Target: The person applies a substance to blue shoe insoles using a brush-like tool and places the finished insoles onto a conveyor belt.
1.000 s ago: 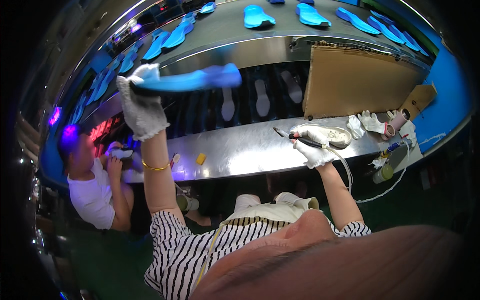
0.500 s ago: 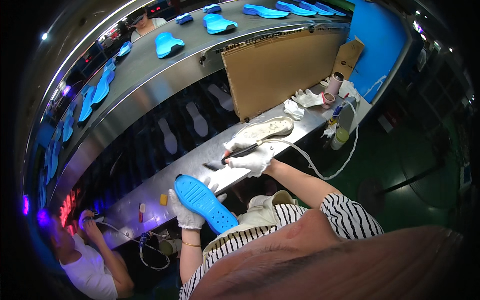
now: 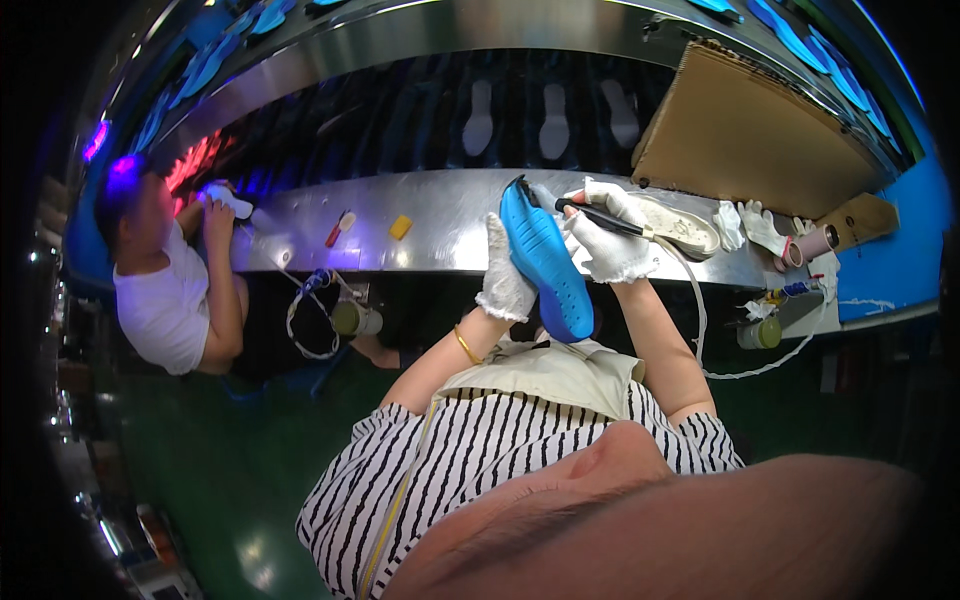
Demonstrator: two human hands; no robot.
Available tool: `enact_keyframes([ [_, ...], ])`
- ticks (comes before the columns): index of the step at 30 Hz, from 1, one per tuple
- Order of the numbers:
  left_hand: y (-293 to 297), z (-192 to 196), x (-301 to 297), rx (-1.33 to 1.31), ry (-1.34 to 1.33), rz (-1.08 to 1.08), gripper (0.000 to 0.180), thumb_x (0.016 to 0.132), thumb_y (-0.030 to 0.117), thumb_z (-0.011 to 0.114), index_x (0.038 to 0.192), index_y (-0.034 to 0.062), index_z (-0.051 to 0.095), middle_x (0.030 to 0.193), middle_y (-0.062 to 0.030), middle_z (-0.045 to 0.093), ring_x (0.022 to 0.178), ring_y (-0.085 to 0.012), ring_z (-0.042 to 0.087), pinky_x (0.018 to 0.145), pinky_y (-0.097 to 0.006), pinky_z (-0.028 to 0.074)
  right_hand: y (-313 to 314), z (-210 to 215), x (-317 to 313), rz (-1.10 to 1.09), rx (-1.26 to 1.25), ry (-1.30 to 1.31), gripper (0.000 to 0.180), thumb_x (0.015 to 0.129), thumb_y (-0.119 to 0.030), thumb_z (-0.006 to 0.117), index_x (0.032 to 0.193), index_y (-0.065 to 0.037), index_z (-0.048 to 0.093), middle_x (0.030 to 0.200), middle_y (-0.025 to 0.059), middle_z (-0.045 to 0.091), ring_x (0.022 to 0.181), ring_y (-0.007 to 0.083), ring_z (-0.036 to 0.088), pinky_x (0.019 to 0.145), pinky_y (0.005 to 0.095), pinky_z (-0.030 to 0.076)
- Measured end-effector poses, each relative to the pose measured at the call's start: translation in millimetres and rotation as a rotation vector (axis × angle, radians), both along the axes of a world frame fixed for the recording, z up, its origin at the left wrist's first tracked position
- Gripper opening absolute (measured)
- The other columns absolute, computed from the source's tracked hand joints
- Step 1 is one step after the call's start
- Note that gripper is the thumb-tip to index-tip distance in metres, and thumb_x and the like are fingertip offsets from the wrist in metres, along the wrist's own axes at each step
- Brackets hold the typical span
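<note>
A blue shoe sole (image 3: 545, 262) with grooves and small holes is tilted up in front of me, its dark toe tip at the far end. My gloved left hand (image 3: 508, 275) grips it along its left side, thumb up. In my gloved right hand (image 3: 612, 238) is a black-handled brush (image 3: 602, 217), with a pale hose (image 3: 690, 285) running from its back end. The bristles are at the sole's toe end; I cannot tell whether they touch. Just past the right hand, an off-white shoe sole (image 3: 690, 228) lies on the metal bench (image 3: 440, 205).
To the right are white gloves (image 3: 764, 230), a cardboard sheet (image 3: 765, 135) and a jar (image 3: 760, 332). A yellow block (image 3: 401, 227) and a red-handled tool (image 3: 334, 237) lie left. A co-worker (image 3: 175, 300) sits far left. Pale soles (image 3: 554, 125) stand behind the bench.
My view has swung to the left. The blue sole is more upright, turned partly edge-on. The brush in my right hand has come from over the bench to the sole's toe.
</note>
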State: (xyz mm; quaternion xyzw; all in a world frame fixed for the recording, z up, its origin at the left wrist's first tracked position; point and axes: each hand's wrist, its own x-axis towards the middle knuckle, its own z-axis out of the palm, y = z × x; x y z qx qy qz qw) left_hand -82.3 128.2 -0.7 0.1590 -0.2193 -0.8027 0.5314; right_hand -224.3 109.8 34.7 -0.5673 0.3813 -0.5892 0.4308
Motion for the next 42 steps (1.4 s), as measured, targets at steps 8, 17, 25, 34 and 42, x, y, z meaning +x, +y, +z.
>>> enact_keyframes([
  [8,-6,-13,5,0.09,-0.044,0.118,0.071,0.087,0.068,0.037,0.132,0.0134,0.042,0.124,-0.0098,0.052,0.113,-0.0235,0.052,0.097,-0.039,0.045,9,-9,-2,0.125,0.207,-0.151,0.025,0.078,0.001,0.064,0.102,-0.001,0.055,0.089,0.0072,0.063,0.08,0.0111,0.061,0.074,0.0258,0.05],
  [17,-15,-9,22,0.177,-0.074,0.096,0.078,0.084,0.071,0.039,0.128,0.0066,0.045,0.114,-0.0133,0.058,0.102,-0.0254,0.058,0.092,-0.04,0.048,30,-10,2,0.162,0.08,0.175,0.02,0.074,0.0,0.067,0.092,-0.001,0.06,0.085,0.007,0.063,0.075,0.0112,0.062,0.069,0.0271,0.051],
  [25,-9,-3,35,0.084,0.002,-0.13,0.096,0.082,0.078,0.023,0.139,0.002,0.03,0.129,-0.0257,0.047,0.115,-0.0391,0.051,0.097,-0.049,0.044,47,-14,-3,0.296,0.001,0.211,0.014,0.077,0.0,0.067,0.088,-0.002,0.058,0.088,0.0076,0.063,0.076,0.0113,0.061,0.069,0.0264,0.051],
  [34,16,-18,20,0.085,-0.387,-0.217,0.103,0.073,0.083,0.023,0.14,0.004,0.026,0.127,-0.019,0.049,0.114,-0.031,0.053,0.096,-0.044,0.046,57,-24,-22,0.145,0.167,0.249,0.009,0.08,-0.002,0.067,0.088,-0.001,0.063,0.085,0.0071,0.066,0.076,0.0111,0.061,0.071,0.0268,0.051],
  [42,-18,-22,13,0.006,-0.092,-0.03,0.113,0.065,0.089,0.022,0.135,0.0013,0.035,0.123,-0.0193,0.053,0.11,-0.0326,0.056,0.095,-0.046,0.047,42,-18,-15,0.211,-0.075,0.214,0.014,0.076,0.004,0.068,0.085,-0.002,0.06,0.09,0.0092,0.064,0.079,0.0121,0.06,0.07,0.0262,0.05],
])
